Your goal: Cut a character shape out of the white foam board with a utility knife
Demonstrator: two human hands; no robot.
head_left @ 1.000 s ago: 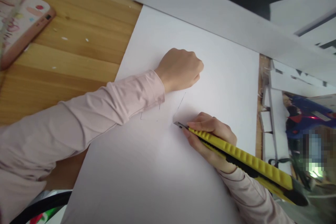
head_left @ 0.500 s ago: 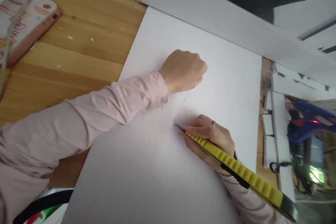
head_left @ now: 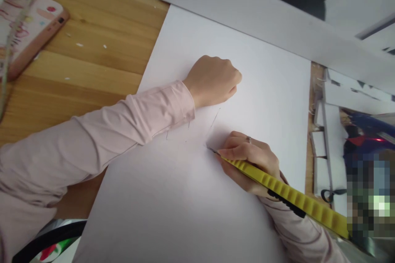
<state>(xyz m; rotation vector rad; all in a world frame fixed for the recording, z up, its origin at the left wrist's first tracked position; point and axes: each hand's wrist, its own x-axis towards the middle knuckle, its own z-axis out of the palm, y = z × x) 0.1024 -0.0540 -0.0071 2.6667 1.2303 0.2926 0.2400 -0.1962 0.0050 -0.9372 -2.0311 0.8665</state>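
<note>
1 head-worn view, aimed forward and down, white sheet (head_left: 173,197) seen from close above, left hand (head_left: 214,80) and right hand (head_left: 251,154) framed near centre, lower-right edge pixelated, its contents not surely made out

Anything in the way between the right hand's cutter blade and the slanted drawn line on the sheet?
Nothing visible: only the white sheet shows between the blade of the yellow cutter in the right hand and the slanted line. The left hand, in a fist, lies beyond the line's far end, outside that gap.
</note>
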